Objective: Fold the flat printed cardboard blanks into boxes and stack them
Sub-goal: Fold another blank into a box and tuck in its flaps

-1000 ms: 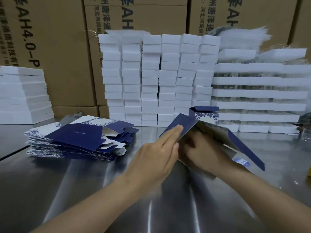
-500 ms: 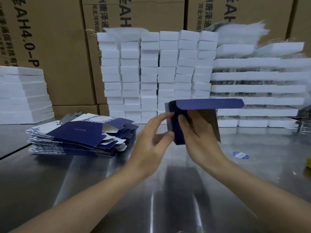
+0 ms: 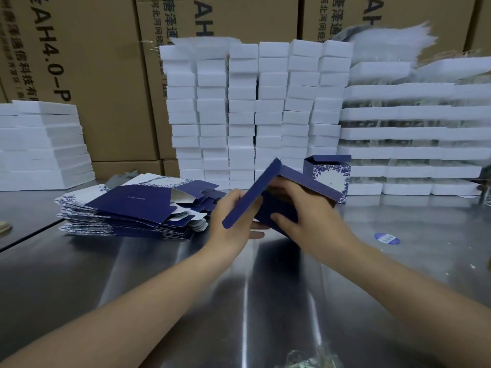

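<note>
Half-folded box [image 3: 303, 179] at centre, held over the table [image 3: 239, 301] | right hand [image 3: 313, 221] grips its body, bracing | left hand [image 3: 233, 221] pinches the long flap [image 3: 249, 197] for leverage | flat blanks [image 3: 138, 208] ten o'clock, within reach | finished box [image 3: 330, 172] one o'clock

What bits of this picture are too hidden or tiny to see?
In the head view:
Fingertips of the left hand: behind the box flap.
Inside of the box: covered by the right hand.
Print on the sticker: too small to read.
The greenish thing at the bottom edge: cut off, blurred.
</note>
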Demonstrator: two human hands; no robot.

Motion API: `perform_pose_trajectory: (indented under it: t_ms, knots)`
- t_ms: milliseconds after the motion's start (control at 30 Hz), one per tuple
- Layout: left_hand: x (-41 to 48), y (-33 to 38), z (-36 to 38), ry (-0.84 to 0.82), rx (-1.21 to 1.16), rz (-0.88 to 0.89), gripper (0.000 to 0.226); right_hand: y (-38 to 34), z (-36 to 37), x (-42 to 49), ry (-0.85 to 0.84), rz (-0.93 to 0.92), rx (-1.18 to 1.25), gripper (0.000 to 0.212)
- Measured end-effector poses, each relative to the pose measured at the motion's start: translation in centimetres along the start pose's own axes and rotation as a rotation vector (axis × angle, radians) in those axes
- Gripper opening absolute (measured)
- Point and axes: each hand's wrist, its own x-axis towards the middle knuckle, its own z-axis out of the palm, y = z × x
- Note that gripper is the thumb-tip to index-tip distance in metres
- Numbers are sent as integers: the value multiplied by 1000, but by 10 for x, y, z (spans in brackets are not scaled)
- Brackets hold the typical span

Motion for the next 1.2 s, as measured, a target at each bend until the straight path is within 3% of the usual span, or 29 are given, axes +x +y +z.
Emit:
perform_pose_trajectory:
  t_ms: [100, 200, 267, 367, 433, 533, 667, 733, 867, 933, 1033, 1100, 1200]
  knots:
    - [4, -5, 3, 98, -137, -114, 18, -9, 1, 1, 107, -234, -267, 52]
    - [7, -11, 1, 206, -153, -204, 32, -30, 8, -6, 137, -380, -201, 8]
    - [6, -16, -2, 218, -138, -204, 40, -41, 24, -16, 18, -121, -33, 35]
    - [5, -14, 5, 212, -205, -185, 37, -51, 44, -24, -156, 455, 536, 66]
    - [7, -20, 5, 228, -165, -160, 34, -45, 52, -21, -158, 634, 662, 69]
    - [4, -26, 8, 181, -21, -84, 33, -36, 50, -13, -64, 763, 850, 65]
    - [-4, -26, 16, 145, -2, -21, 30, -30, 45, -13, -51, 858, 1016, 55]
    - [-7, -22, 19, 64, 25, -113, 38, -29, 45, -14, -64, 852, 1067, 51]
    - [-9, -17, 18, 129, 19, -111, 45, -29, 48, -14, -25, 866, 1074, 44]
    - [-13, -13, 20, 88, 7, -213, 51, -29, 49, -14, 19, 874, 1106, 37]
    - [-20, -8, 28, -78, -81, -350, 63, -30, 49, -13, 58, 863, 1149, 40]
    - [-22, -8, 32, -93, -138, -341, 53, -32, 50, -13, 50, 860, 1156, 44]
    - [-25, -7, 36, -97, -121, -324, 61, -32, 48, -13, 16, 859, 1140, 44]
